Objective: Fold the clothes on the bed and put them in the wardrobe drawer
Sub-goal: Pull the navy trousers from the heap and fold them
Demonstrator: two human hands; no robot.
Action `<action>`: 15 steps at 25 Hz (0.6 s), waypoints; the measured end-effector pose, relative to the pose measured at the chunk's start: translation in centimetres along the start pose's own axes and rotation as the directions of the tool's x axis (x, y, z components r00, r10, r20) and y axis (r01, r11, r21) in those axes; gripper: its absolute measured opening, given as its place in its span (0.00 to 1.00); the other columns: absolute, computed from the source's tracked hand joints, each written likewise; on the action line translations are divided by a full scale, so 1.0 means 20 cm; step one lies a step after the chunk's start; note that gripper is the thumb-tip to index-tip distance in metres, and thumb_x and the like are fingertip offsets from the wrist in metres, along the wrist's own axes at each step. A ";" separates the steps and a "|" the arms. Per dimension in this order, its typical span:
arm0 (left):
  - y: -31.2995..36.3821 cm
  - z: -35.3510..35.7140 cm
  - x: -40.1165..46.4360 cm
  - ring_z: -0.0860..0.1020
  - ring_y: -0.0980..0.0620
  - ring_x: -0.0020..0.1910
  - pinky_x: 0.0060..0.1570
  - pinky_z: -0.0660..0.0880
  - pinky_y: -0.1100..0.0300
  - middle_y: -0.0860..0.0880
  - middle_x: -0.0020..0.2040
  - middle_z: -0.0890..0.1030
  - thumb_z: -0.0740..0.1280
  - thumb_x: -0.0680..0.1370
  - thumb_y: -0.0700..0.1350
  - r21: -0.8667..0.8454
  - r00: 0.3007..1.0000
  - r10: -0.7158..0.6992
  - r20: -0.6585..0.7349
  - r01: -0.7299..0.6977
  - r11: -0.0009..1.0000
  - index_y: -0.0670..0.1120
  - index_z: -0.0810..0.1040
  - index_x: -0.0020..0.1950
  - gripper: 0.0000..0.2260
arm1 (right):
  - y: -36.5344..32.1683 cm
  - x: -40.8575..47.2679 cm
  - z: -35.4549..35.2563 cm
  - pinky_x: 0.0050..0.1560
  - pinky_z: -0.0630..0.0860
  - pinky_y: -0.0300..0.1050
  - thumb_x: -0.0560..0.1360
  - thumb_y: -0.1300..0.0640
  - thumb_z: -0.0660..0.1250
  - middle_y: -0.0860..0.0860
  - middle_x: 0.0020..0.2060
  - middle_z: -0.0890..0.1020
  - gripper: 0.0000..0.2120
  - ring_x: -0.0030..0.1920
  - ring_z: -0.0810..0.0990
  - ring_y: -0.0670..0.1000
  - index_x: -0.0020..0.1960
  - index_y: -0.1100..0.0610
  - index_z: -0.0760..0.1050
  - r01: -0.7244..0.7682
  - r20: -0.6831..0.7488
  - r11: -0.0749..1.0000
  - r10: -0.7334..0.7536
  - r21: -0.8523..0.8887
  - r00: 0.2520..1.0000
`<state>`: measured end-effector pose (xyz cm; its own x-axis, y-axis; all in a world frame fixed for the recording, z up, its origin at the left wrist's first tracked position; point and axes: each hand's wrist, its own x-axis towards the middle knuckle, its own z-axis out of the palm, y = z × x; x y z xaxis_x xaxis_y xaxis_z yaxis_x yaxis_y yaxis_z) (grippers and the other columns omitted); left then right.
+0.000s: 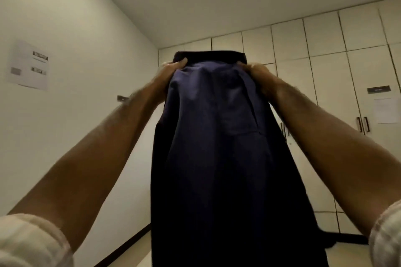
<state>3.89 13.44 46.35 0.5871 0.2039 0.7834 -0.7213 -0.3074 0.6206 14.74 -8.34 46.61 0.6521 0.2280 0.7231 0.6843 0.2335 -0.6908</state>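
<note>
Both hands, left hand (pixel 174 66) and right hand (pixel 252 68), pinch the top corners of the dark blue trousers (pixel 217 136), held high before the wardrobe (pixel 325 50). The trousers hang straight down between the arms, long axis vertical, each hand equally near.

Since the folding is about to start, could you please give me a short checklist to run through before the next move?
1. Left hand grips the top edge of the dark garment: ok.
2. Right hand grips the same edge on the other side: ok.
3. Garment hangs straight down between the arms, no bunching at the top: ok.
4. Lower hem free of the floor: cannot tell, it runs out of the picture.
5. Bed ready for laying it down: cannot tell, not in view.
6. Wardrobe doors shut, drawer not seen: not ok.
</note>
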 end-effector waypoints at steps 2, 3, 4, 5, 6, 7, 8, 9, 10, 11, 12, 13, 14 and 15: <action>-0.36 -0.08 -0.05 0.82 0.57 0.32 0.34 0.78 0.65 0.47 0.40 0.83 0.66 0.82 0.44 0.066 0.991 -0.133 0.001 0.133 0.989 0.41 0.79 0.48 0.07 | 0.34 -0.02 0.02 0.34 0.80 0.39 0.84 0.59 0.62 0.53 0.41 0.83 0.08 0.38 0.82 0.49 0.50 0.60 0.77 -0.114 0.079 0.993 0.114 -0.008 0.990; -0.57 -0.12 -0.09 0.83 0.54 0.37 0.39 0.80 0.62 0.44 0.46 0.84 0.66 0.82 0.44 0.075 0.978 -0.208 0.011 0.207 0.976 0.41 0.79 0.53 0.07 | 0.54 -0.04 0.03 0.35 0.80 0.40 0.84 0.59 0.62 0.53 0.43 0.82 0.06 0.40 0.81 0.50 0.53 0.59 0.77 -0.179 0.104 0.983 0.181 -0.025 0.978; -0.77 -0.14 -0.14 0.84 0.51 0.43 0.45 0.80 0.59 0.43 0.51 0.84 0.66 0.82 0.44 0.084 0.959 -0.283 0.021 0.281 0.956 0.41 0.79 0.58 0.10 | 0.73 -0.06 0.04 0.37 0.80 0.41 0.83 0.58 0.63 0.53 0.44 0.82 0.06 0.43 0.81 0.50 0.56 0.59 0.77 -0.239 0.135 0.969 0.245 -0.059 0.960; -0.97 -0.16 -0.20 0.83 0.49 0.48 0.48 0.80 0.57 0.43 0.54 0.84 0.66 0.81 0.45 0.103 0.933 -0.360 0.026 0.355 0.929 0.41 0.78 0.62 0.12 | 0.94 -0.08 0.04 0.39 0.79 0.42 0.82 0.57 0.64 0.52 0.46 0.82 0.07 0.45 0.81 0.50 0.58 0.58 0.77 -0.297 0.165 0.949 0.312 -0.108 0.936; -1.18 -0.17 -0.26 0.82 0.48 0.50 0.49 0.79 0.57 0.44 0.54 0.84 0.66 0.81 0.45 0.117 0.897 -0.440 0.043 0.433 0.894 0.42 0.78 0.62 0.12 | 1.17 -0.10 0.03 0.39 0.79 0.43 0.81 0.57 0.65 0.52 0.45 0.82 0.08 0.45 0.81 0.50 0.58 0.57 0.77 -0.365 0.205 0.921 0.386 -0.133 0.900; -1.39 -0.19 -0.33 0.82 0.48 0.51 0.49 0.79 0.58 0.46 0.52 0.85 0.66 0.81 0.45 0.135 0.852 -0.518 0.077 0.505 0.852 0.42 0.79 0.62 0.11 | 1.39 -0.13 0.02 0.37 0.79 0.41 0.79 0.57 0.66 0.51 0.43 0.82 0.07 0.43 0.82 0.49 0.56 0.56 0.77 -0.436 0.257 0.887 0.461 -0.153 0.849; -1.60 -0.22 -0.42 0.83 0.49 0.50 0.48 0.79 0.59 0.47 0.51 0.85 0.66 0.81 0.44 0.155 0.784 -0.608 0.126 0.590 0.792 0.43 0.79 0.60 0.10 | 1.62 -0.19 0.01 0.33 0.78 0.39 0.79 0.58 0.66 0.50 0.40 0.82 0.04 0.38 0.82 0.48 0.54 0.56 0.76 -0.508 0.322 0.843 0.537 -0.177 0.779; -1.79 -0.26 -0.51 0.83 0.50 0.50 0.48 0.79 0.59 0.47 0.52 0.85 0.68 0.79 0.44 0.184 0.699 -0.691 0.185 0.666 0.723 0.44 0.80 0.60 0.10 | 1.81 -0.25 0.00 0.30 0.78 0.38 0.79 0.60 0.66 0.50 0.38 0.81 0.03 0.34 0.81 0.46 0.53 0.56 0.75 -0.558 0.397 0.803 0.591 -0.210 0.702; -1.98 -0.30 -0.60 0.84 0.49 0.51 0.48 0.80 0.58 0.46 0.55 0.85 0.71 0.77 0.44 0.214 0.609 -0.754 0.246 0.725 0.655 0.44 0.80 0.60 0.13 | 2.01 -0.31 0.00 0.29 0.78 0.38 0.79 0.61 0.66 0.51 0.39 0.81 0.04 0.34 0.81 0.46 0.53 0.57 0.76 -0.600 0.469 0.759 0.639 -0.253 0.610; -2.20 -0.33 -0.69 0.84 0.48 0.52 0.48 0.82 0.57 0.44 0.57 0.84 0.76 0.72 0.45 0.242 0.515 -0.803 0.300 0.774 0.586 0.44 0.79 0.61 0.19 | 2.25 -0.36 -0.01 0.31 0.80 0.39 0.79 0.62 0.67 0.53 0.43 0.82 0.06 0.36 0.81 0.47 0.55 0.59 0.77 -0.637 0.526 0.710 0.680 -0.300 0.511; -2.36 -0.37 -0.76 0.84 0.47 0.54 0.50 0.83 0.55 0.43 0.60 0.83 0.80 0.68 0.47 0.272 0.438 -0.829 0.349 0.799 0.536 0.43 0.79 0.63 0.26 | 2.42 -0.40 0.00 0.34 0.81 0.41 0.78 0.62 0.69 0.55 0.47 0.82 0.09 0.39 0.82 0.49 0.58 0.61 0.77 -0.652 0.577 0.677 0.698 -0.341 0.423; -2.53 -0.41 -0.81 0.83 0.45 0.57 0.53 0.82 0.53 0.42 0.62 0.82 0.83 0.64 0.48 0.279 0.382 -0.832 0.403 0.814 0.510 0.42 0.79 0.64 0.31 | 2.61 -0.42 0.01 0.37 0.82 0.42 0.77 0.62 0.69 0.56 0.50 0.82 0.13 0.42 0.82 0.51 0.61 0.63 0.76 -0.651 0.624 0.663 0.696 -0.369 0.356; -2.69 -0.44 -0.84 0.82 0.45 0.58 0.56 0.81 0.53 0.42 0.62 0.82 0.83 0.63 0.49 0.264 0.375 -0.830 0.413 0.823 0.503 0.42 0.79 0.65 0.32 | 2.78 -0.41 0.05 0.38 0.83 0.42 0.77 0.62 0.69 0.56 0.50 0.82 0.14 0.43 0.82 0.51 0.63 0.63 0.75 -0.655 0.646 0.657 0.690 -0.372 0.326; -2.83 -0.45 -0.83 0.82 0.45 0.58 0.58 0.80 0.53 0.41 0.62 0.81 0.83 0.64 0.48 0.248 0.426 -0.823 0.375 0.809 0.532 0.41 0.79 0.65 0.32 | 2.92 -0.36 0.11 0.39 0.83 0.43 0.78 0.63 0.68 0.55 0.50 0.82 0.14 0.43 0.83 0.50 0.63 0.62 0.73 -0.649 0.624 0.662 0.698 -0.375 0.352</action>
<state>31.73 35.91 -1.46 0.9819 -0.0081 -0.1895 0.1826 -0.2293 0.9561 49.38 5.67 1.12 0.5032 0.8331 -0.2298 0.1528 -0.3475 -0.9251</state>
